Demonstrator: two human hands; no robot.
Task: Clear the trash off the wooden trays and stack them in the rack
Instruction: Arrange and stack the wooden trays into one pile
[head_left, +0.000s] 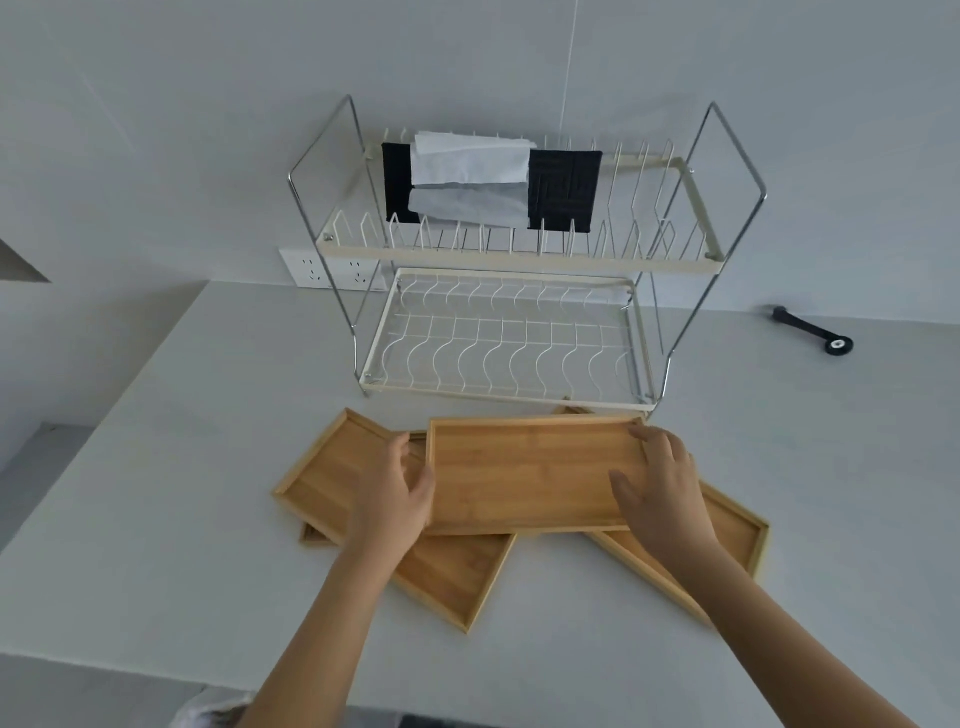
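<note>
Gripping 1 bare, pale-wood top tray (530, 467), hands (395, 493) (662, 488) clasp its ends.

A home kitchen: white counter (208, 467), two-tier dish rack (509, 270), wall sockets (332, 267).

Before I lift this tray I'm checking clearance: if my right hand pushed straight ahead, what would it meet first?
Probably the rack's lower tier, just beyond the tray that the right hand grips; depth is hard to judge.

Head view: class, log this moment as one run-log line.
left hand: grips top tray | right hand: grips same tray | other trays: beneath, bare | rack: lower tier without trays
</note>
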